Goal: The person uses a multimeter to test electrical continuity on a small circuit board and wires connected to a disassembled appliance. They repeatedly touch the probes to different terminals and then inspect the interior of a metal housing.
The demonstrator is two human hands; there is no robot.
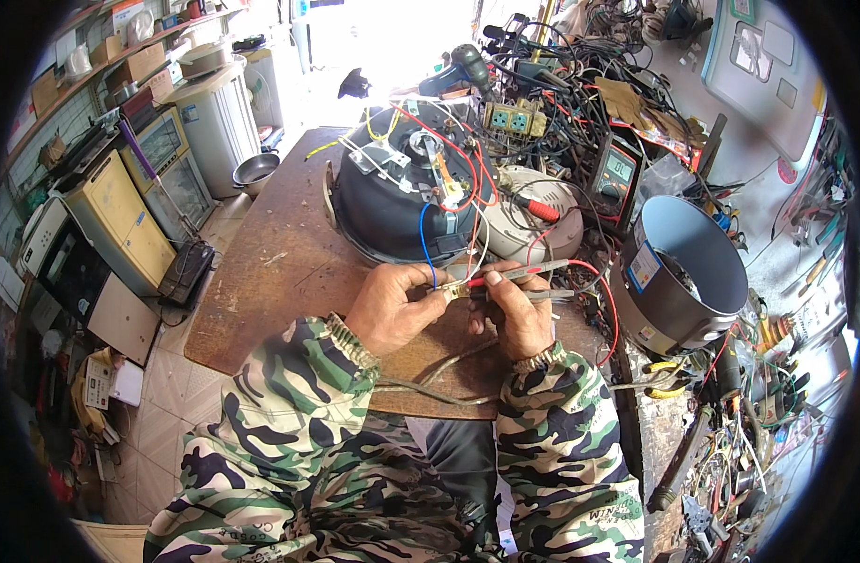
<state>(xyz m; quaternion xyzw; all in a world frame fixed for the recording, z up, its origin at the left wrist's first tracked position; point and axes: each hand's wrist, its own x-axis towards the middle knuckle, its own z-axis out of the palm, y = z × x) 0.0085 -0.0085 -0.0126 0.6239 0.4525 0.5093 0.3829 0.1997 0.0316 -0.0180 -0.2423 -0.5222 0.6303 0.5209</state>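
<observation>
My left hand (pixel 392 305) is closed, pinching a small connector (pixel 458 290) between thumb and fingertips. A blue wire (pixel 424 235) and pale wires run from it up to an upturned black rice cooker body (pixel 355 202), whose underside shows brackets and wiring. In my right hand (pixel 521 314) are two test probes, closed in the fingers: a red one (pixel 529 272) and a dark one (pixel 552 295). The red tip points at the connector; I cannot tell whether the dark tip touches it. A red lead (pixel 610 310) curves away from the probe. Behind stands a multimeter (pixel 616 178) with a lit display.
The brown wooden table (pixel 252 300) carries the cooker body, and a grey cord (pixel 430 385) lies near its front edge. To the right are a grey pot (pixel 679 272), yellow-handled pliers (pixel 667 380) and heaped tools. Tangled cables (pixel 580 75) and a power socket block (pixel 516 119) crowd the back.
</observation>
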